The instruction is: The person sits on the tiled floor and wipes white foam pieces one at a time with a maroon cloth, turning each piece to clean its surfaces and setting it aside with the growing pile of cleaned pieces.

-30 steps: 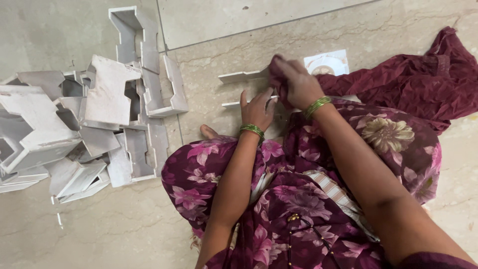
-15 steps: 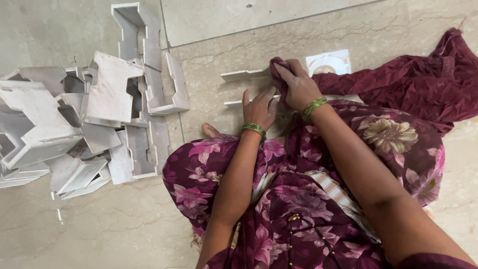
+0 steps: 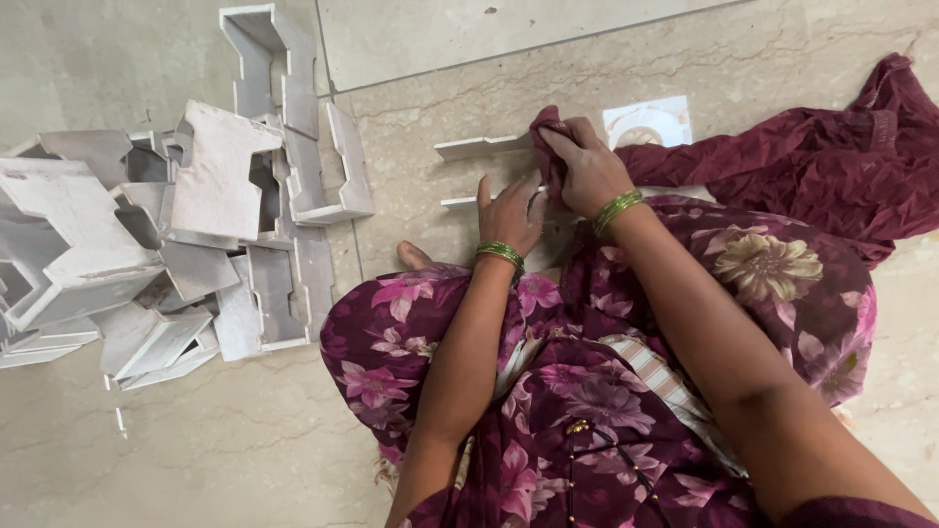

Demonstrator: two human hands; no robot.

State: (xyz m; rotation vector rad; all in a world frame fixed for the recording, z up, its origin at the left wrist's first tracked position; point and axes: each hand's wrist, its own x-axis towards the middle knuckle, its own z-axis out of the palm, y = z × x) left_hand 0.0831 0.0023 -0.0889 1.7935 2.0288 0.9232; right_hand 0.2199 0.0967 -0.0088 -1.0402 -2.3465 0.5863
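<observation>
at the far left of the floor point(image 3: 245, 460) lies a loose heap of grey-white notched pieces point(image 3: 147, 254), flat cut shapes stacked and leaning on each other at all angles. one of them, a u-shaped piece point(image 3: 269, 54), sticks out at the top of the heap, and another bracket-like piece point(image 3: 337, 171) rests at the heap's right edge, near a joint between the marble tiles.

right of the heap, a single grey-white notched piece point(image 3: 484, 149) lies flat on the floor in front of the seated person, its two long arms pointing left. the left hand point(image 3: 511, 213) rests spread on this piece, fingers open and pressing down, gripping nothing; a green bangle sits at its wrist. a bare toe shows just left of that wrist.

just to the right, the right hand point(image 3: 587, 171) is closed in a tight grip on a bunched maroon cloth point(image 3: 548, 137), which is pressed against the upper arm of the piece. it also wears green bangles.

beyond the right hand a small white card with a round print point(image 3: 650, 122) lies on the floor. farther right, the maroon fabric point(image 3: 822, 176) spreads out, crumpled, over the tiles.
</observation>
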